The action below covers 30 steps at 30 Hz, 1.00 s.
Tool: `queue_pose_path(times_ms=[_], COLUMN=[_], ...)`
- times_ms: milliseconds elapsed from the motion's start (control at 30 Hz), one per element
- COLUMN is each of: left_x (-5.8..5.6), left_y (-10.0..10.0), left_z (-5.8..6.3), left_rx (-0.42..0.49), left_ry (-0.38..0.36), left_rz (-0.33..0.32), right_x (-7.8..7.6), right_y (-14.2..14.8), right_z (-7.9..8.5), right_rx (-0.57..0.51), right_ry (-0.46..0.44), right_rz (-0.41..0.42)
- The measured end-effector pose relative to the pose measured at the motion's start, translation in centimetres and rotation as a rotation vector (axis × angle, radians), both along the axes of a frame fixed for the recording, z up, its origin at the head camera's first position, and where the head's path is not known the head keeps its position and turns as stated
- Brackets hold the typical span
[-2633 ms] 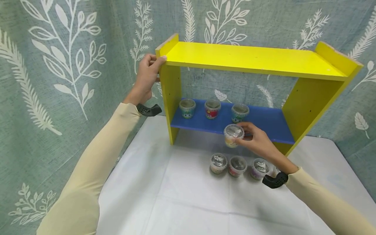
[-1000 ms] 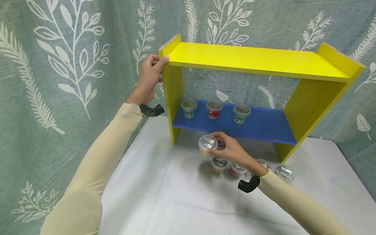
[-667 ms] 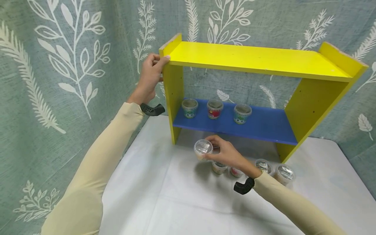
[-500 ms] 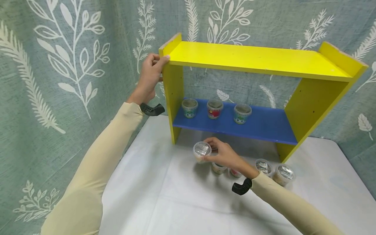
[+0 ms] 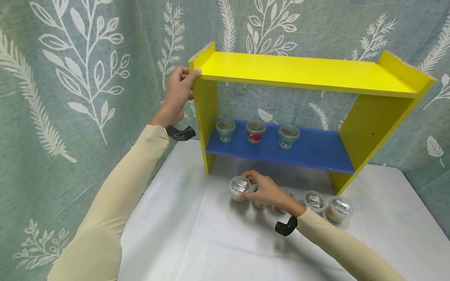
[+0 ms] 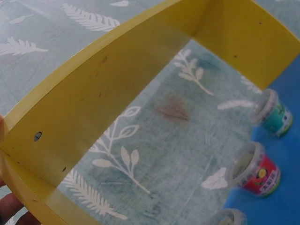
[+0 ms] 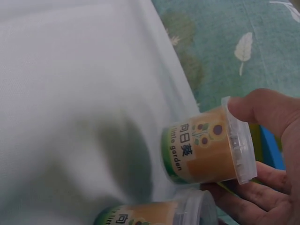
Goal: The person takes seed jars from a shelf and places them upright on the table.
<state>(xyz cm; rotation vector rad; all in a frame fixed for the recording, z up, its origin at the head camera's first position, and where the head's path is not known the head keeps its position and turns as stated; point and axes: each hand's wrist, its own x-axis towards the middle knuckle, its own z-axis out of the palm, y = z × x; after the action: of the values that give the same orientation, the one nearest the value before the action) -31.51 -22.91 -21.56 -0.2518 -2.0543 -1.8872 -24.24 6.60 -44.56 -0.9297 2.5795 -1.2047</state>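
My left hand (image 5: 177, 89) grips the upper left corner of a yellow shelf unit (image 5: 299, 72), thumb over the front edge. In the head view my right hand (image 5: 267, 192) pinches a small plastic cup (image 5: 240, 186) between thumb and fingers, low at the left end of a row of cups. The right wrist view shows this cup's orange sunflower label (image 7: 206, 145) and its clear lid under my thumb. Right beside it stands a similar cup (image 7: 145, 214) with an orange label, partly behind my hand in the head view.
On the blue shelf board (image 5: 320, 152) stand a teal cup (image 5: 226, 132), a red cup (image 5: 254, 133) and another teal cup (image 5: 288, 137). Along the white table (image 5: 218, 242), two lidded cups, a nearer one (image 5: 314, 201) and a rightmost one (image 5: 338, 209), stand right of my right wrist. A patterned curtain (image 5: 140, 43) hangs behind.
My right hand has carried the cup left and down, from in front of the blue board to the row's left end. My left hand keeps its grip on the shelf unit.
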Motion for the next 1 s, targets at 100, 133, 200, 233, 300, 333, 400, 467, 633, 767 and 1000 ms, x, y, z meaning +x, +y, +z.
queue_pose_path(times_ms=[100,133,200,233,300,333,400,467,633,767,1000], left_x=[0.0,0.01,0.0,0.02,0.0,0.0,-0.03,-0.07,-0.08,-0.07,0.02], left_y=[0.0,0.02,0.03,0.03,0.05,0.04,0.03,0.02,0.03,0.04,0.05], left_z=[-0.17,-0.2,-0.25,-0.26,-0.25,-0.26,-0.27,-0.29,-0.27,-0.18,-0.11], left_rx=[-0.006,-0.006,-0.009,-0.013,-0.009,-0.01,-0.008,-0.001,0.0,-0.004,-0.001], left_ry=[0.006,0.009,0.013,0.015,0.012,0.012,0.012,0.013,0.013,0.011,0.012], left_rz=[0.0,0.0,0.001,0.003,0.007,0.008,0.01,0.008,0.003,0.005,0.003], right_x=[0.11,0.16,0.22,0.25,0.3,0.33,0.35,0.35,0.26,0.1,0.18], right_y=[-0.14,-0.21,-0.31,-0.35,-0.45,-0.51,-0.59,-0.65,-0.67,-0.73,-1.0], right_z=[-0.24,-0.27,-0.34,-0.36,-0.35,-0.34,-0.35,-0.38,-0.74,-0.97,-1.01], right_rx=[0.01,0.014,0.019,0.022,0.03,0.036,0.046,0.06,0.092,0.104,0.156], right_ry=[0.015,0.014,0.019,0.023,0.027,0.026,0.032,0.029,0.034,0.055,0.074], right_rz=[0.011,0.011,0.011,0.011,0.007,0.004,0.004,0.006,0.021,0.034,0.045])
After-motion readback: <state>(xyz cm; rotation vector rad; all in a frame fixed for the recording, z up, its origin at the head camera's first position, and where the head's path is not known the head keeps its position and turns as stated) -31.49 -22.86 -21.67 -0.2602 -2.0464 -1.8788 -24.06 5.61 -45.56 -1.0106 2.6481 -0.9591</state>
